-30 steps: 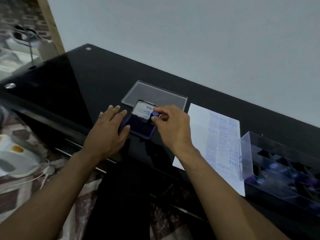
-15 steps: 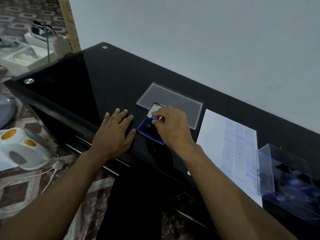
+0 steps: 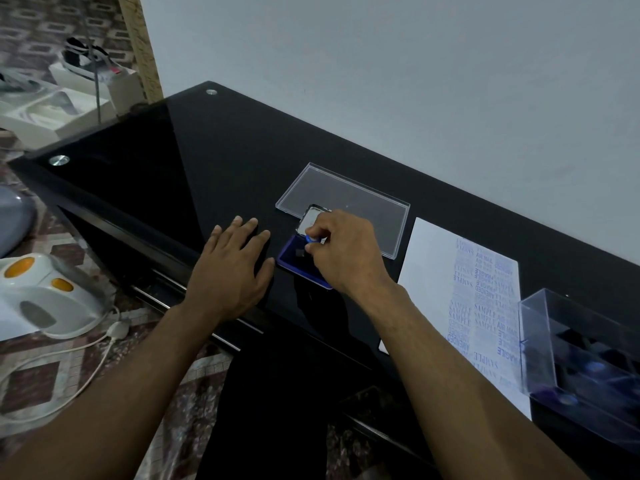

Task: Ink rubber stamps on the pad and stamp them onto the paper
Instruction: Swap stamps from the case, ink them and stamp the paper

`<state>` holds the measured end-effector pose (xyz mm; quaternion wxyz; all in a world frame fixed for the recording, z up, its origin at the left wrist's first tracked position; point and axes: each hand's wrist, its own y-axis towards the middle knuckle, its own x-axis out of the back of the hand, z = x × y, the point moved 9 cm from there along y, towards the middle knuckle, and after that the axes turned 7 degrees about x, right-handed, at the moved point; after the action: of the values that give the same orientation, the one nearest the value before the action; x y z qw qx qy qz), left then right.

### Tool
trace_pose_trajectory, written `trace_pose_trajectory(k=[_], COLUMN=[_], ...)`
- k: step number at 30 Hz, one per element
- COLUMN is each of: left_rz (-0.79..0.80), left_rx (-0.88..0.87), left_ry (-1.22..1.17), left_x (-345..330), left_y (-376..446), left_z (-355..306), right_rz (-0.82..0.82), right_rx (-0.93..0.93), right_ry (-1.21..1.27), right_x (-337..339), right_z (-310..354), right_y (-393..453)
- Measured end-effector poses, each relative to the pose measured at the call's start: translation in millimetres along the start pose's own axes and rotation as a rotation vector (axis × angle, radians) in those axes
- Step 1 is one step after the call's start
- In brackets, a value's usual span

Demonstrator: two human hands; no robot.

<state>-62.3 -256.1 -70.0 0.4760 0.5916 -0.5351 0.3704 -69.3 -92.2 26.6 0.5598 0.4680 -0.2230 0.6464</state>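
Blue-handled stamp (image 3: pixel 312 239) is pinched by the right hand (image 3: pixel 346 251) over the ink pad (image 3: pixel 294 259); the left hand (image 3: pixel 230 271) lies flat beside it.

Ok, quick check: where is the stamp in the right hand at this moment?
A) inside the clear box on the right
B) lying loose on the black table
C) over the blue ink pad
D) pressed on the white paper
C: the right hand pinches the stamp by its blue knob over the blue ink pad, well left of the printed paper.
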Motion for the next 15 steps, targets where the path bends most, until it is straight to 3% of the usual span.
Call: trace_pose_trajectory(k=[15], left_rz=[-0.012], left_rx=[0.002], left_ry=[-0.001], left_x=[1.0], left_y=[-1.1], left_z=[-0.8], right_rz=[-0.038], right_rx=[0.018], right_ry=[0.011], right_x=[-1.3], right_z=[2.1], right_y=[-0.5])
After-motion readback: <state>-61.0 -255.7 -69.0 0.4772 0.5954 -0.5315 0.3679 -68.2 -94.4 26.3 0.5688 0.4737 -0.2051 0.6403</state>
